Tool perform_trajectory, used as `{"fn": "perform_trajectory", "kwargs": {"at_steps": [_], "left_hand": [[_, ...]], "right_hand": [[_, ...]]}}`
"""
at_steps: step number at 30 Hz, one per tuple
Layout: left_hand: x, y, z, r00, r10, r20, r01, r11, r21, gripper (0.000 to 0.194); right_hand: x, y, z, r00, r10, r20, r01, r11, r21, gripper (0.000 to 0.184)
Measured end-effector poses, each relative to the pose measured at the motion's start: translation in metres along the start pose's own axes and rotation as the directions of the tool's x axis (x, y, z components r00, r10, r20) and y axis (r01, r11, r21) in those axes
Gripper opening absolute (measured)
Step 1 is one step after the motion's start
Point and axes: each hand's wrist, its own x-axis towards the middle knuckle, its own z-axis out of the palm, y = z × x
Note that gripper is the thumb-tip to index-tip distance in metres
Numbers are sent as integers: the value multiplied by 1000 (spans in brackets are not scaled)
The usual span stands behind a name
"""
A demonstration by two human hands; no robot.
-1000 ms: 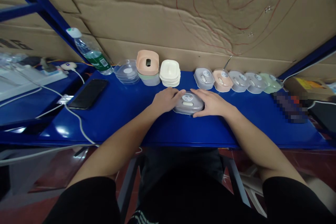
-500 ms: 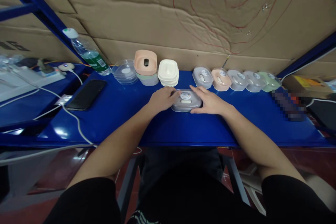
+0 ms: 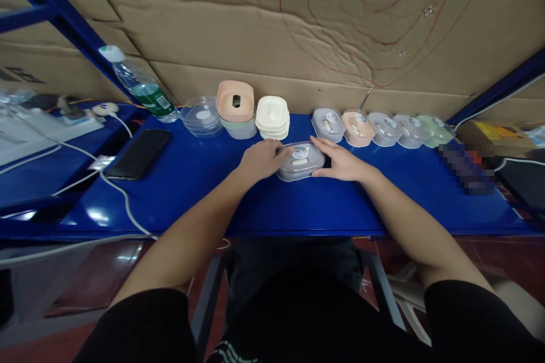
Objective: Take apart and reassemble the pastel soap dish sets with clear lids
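A grey lidded box with a clear cover and a round white sticker [image 3: 300, 160] is tilted up off the blue table [image 3: 191, 181], its far side raised. My left hand [image 3: 260, 160] grips its left end with curled fingers. At the box's right end my right hand [image 3: 340, 162] holds it, fingers along the far edge. Both hands are closed on the box.
Behind stand a row of several closed boxes [image 3: 385, 129], a cream stack [image 3: 273, 117], a pink-topped stack [image 3: 235, 106] and clear lids [image 3: 201, 116]. A water bottle [image 3: 140, 86], a black phone [image 3: 139, 153] and white cables [image 3: 123, 198] lie at the left. Cardboard lines the back.
The grey box, flat on the table a second ago, is now lifted and tilted between both hands. My right hand has slid to its right end.
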Motion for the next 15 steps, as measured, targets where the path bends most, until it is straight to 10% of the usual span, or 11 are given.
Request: {"fn": "perform_trajectory", "kwargs": {"at_steps": [8, 15], "left_hand": [[-6, 4, -8, 995, -70, -66, 78, 989, 124, 74], [-5, 6, -3, 999, 38, 10, -38, 998, 46, 69]], "right_hand": [[4, -13, -6, 937, 72, -341, -128, 981, -144, 53], [2, -37, 0, 994, 22, -105, -46, 972, -231, 71]]}}
